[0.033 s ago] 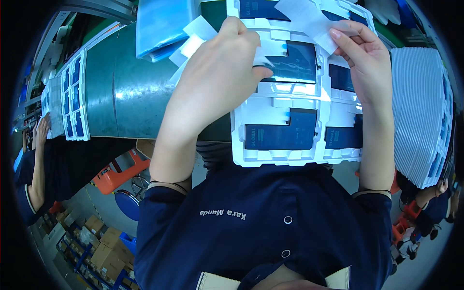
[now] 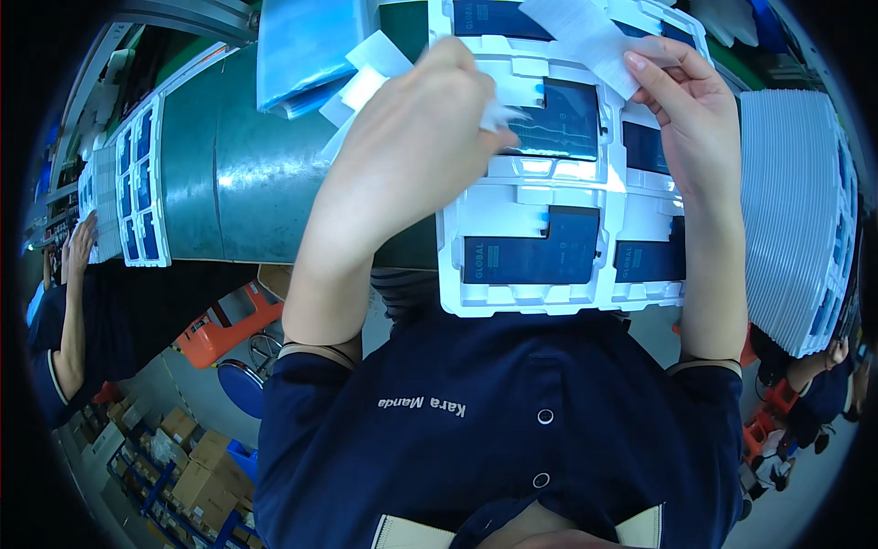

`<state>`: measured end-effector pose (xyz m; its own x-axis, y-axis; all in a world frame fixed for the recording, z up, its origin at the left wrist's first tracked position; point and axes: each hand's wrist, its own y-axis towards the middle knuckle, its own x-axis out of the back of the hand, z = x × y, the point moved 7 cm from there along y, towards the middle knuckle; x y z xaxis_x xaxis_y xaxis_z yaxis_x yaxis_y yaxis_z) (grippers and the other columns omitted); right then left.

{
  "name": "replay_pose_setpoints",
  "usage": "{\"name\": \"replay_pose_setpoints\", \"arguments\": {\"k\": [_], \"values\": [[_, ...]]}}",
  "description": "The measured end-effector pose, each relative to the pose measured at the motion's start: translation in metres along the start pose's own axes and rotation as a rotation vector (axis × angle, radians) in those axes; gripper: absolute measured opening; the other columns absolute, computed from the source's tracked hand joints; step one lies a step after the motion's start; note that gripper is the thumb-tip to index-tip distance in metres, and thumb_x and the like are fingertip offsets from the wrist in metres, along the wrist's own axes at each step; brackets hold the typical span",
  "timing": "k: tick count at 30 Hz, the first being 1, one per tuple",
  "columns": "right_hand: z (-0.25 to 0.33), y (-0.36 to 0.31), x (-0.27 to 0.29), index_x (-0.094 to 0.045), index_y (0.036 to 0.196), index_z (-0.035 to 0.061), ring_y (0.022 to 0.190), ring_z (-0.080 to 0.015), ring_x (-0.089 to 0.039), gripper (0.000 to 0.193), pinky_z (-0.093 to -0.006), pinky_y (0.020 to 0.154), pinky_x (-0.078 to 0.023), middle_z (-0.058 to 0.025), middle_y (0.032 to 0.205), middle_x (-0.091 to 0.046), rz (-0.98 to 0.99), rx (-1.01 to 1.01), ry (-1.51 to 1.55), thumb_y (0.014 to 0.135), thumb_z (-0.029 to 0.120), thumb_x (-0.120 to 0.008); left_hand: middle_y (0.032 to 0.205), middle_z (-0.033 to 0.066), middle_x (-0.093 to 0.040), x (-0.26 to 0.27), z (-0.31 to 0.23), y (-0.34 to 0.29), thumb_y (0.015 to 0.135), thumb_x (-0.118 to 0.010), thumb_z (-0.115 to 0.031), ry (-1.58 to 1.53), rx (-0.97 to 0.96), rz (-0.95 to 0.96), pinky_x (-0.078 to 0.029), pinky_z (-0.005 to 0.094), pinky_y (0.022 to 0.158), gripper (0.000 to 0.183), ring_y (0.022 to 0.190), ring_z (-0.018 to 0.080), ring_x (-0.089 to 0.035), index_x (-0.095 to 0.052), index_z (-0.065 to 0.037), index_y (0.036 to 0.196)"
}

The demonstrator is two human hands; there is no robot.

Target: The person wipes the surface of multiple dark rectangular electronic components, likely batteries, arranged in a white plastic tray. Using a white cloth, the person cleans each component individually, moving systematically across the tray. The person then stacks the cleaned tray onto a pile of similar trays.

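Our dark green tabletop [image 2: 265, 174] bears a white moulded plastic tray [image 2: 503, 220], recessed seemingly to prevent sliding. Our left hand [image 2: 416, 123] hovers over it; our right hand [image 2: 693, 119] pinches a thin white cloth-like sheet [image 2: 585, 46], perhaps keeping it clear. 1 flat dark notched pack [image 2: 562, 119] sits in its recess beside our left fingers, pinching a crumpled white scrap [image 2: 497, 116].

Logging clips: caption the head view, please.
Left hand grips a crumpled white scrap, right hand a thin white sheet, over a white plastic tray of dark L-shaped pieces.
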<state>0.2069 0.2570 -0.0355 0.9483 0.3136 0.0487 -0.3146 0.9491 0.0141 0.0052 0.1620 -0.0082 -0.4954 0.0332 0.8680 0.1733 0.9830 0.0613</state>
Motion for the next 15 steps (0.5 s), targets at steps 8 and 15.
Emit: {"name": "replay_pose_setpoints", "arguments": {"k": [8, 15], "values": [[0.001, 0.003, 0.000, -0.062, 0.109, -0.0004, 0.082, -0.0092, -0.058, 0.023, -0.0222, 0.078, -0.045, -0.0054, 0.096, -0.065, -0.031, 0.021, 0.113, 0.087, 0.007, -0.066, 0.114, 0.0124, -0.053, 0.003, -0.016, -0.019, 0.073, -0.075, -0.015, 0.036, 0.092, 0.026, -0.048, 0.0405, 0.073, 0.034, 0.084, 0.0341, -0.061, -0.064, 0.003, 0.100], [-0.001, 0.006, -0.006, -0.064, 0.106, 0.0009, 0.080, -0.0078, -0.057, 0.020, -0.0207, 0.074, -0.045, -0.0036, 0.093, -0.065, -0.030, 0.065, 0.136, 0.087, 0.007, -0.066, 0.097, 0.0109, -0.058, 0.006, -0.009, -0.004, 0.072, -0.073, -0.008, -0.070, -0.130, 0.058, -0.046, 0.0380, 0.069, 0.021, 0.080, 0.0317, -0.060, -0.065, 0.000, 0.090]]}}
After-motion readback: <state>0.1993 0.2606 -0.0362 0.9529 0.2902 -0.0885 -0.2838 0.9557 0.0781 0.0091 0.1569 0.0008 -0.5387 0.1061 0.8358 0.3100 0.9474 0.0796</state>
